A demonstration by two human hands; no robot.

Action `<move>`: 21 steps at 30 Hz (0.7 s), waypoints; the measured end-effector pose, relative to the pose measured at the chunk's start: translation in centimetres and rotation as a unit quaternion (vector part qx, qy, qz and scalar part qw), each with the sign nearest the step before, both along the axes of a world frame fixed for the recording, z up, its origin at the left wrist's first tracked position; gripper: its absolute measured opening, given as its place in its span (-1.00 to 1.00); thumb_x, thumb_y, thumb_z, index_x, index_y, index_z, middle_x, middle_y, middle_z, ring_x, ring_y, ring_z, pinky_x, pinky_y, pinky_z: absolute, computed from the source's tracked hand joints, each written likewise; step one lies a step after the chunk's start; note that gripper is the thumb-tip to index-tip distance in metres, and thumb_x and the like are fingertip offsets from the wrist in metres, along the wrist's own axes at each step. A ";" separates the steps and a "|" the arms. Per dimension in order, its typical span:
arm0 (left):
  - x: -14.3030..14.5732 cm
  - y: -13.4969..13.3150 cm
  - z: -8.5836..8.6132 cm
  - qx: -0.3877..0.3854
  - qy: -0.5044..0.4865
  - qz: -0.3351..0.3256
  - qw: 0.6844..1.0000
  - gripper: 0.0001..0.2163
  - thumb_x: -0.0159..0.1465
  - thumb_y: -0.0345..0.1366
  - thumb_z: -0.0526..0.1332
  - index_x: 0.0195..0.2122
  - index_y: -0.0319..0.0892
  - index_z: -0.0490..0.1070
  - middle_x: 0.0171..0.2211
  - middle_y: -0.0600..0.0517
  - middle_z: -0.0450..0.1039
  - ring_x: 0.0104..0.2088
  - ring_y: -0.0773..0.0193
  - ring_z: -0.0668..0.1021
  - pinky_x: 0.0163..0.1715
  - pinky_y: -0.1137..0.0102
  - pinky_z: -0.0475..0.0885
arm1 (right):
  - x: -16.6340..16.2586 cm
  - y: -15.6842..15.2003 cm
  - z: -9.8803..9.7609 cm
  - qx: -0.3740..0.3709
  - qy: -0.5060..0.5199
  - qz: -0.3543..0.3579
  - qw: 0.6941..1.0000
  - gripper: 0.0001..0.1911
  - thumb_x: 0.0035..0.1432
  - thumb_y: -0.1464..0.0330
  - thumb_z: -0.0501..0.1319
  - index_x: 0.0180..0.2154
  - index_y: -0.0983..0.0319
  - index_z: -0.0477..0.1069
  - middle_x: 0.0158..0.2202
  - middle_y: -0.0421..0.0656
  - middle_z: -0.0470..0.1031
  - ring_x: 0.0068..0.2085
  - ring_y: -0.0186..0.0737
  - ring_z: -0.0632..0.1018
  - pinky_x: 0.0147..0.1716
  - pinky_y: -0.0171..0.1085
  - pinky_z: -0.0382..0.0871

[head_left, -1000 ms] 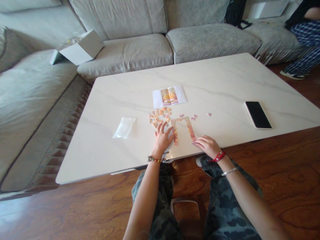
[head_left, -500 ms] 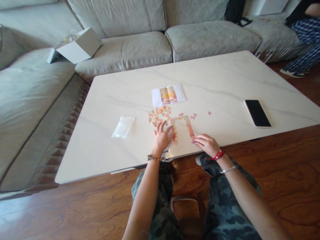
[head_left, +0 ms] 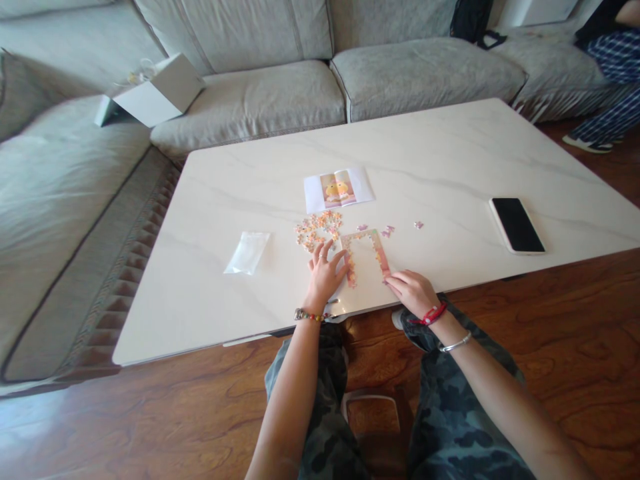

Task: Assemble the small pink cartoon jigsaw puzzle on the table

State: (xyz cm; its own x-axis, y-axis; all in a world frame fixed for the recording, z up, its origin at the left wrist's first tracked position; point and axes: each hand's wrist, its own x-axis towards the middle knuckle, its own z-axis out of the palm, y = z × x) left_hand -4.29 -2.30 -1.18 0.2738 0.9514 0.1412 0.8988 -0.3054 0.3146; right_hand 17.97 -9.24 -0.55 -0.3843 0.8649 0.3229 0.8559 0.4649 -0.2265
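Observation:
A partly joined jigsaw puzzle point(head_left: 381, 257) lies near the front edge of the table, its border pieces forming three sides around a bare middle. My left hand point(head_left: 325, 272) rests along its left side, fingers spread and thumb touching the border. At the lower end of the right side, my right hand point(head_left: 413, 291) pinches a small pinkish puzzle piece, mostly covered by the fingertips. A pile of loose puzzle pieces point(head_left: 319, 229) sits just beyond my left fingers. Several pinkish pieces point(head_left: 387, 231) lie apart behind the puzzle's right corner. Behind the pile is a creased picture sheet point(head_left: 314, 193) showing two yellow figures.
A clear plastic bag point(head_left: 247, 253) lies left on the white table point(head_left: 430, 160); a phone point(head_left: 517, 225) lies at the right. A grey sofa point(head_left: 250, 100) stands behind, bearing a white box point(head_left: 155, 97). Another person's checked trouser leg point(head_left: 613, 113) shows at far right.
The view has shifted very slightly. My right hand stays at the border's lower right end, with barely any finger movement; my left hand has not visibly moved on the puzzle.

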 end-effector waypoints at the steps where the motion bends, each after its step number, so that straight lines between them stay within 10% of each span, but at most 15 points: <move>1: 0.0 0.0 0.0 0.000 -0.001 0.000 1.000 -0.67 0.19 -0.13 0.07 -0.02 0.02 0.31 0.16 -0.06 0.05 0.15 -0.06 0.07 -0.11 0.06 0.27 | 0.0 0.0 0.0 -0.001 -0.005 0.001 1.000 -0.78 0.16 0.44 0.03 -0.36 0.24 0.46 -0.36 -0.12 0.49 -0.32 -0.31 0.44 -0.27 -0.33 0.29; 13: -0.1 -0.1 0.2 -0.017 -0.010 -0.001 1.000 -0.68 0.18 -0.15 0.08 -0.03 0.02 0.33 0.17 -0.06 0.04 0.16 -0.06 0.05 -0.07 0.02 0.24 | 1.1 -0.1 -0.7 0.004 0.143 -0.022 0.989 -0.74 0.14 0.44 0.00 -0.18 0.21 0.40 -0.22 -0.10 0.45 -0.20 -0.26 0.45 -0.15 -0.27 0.35; 21: -0.2 0.1 0.0 0.009 -0.011 -0.011 1.000 -0.69 0.19 -0.16 0.07 -0.04 0.02 0.33 0.16 -0.07 0.06 0.16 -0.04 0.06 -0.09 0.03 0.25 | 7.0 8.5 -1.4 0.014 0.151 -0.180 0.972 -0.70 0.02 0.42 0.08 -0.15 0.26 0.36 -0.16 0.00 0.36 -0.16 -0.14 0.42 -0.17 -0.16 0.36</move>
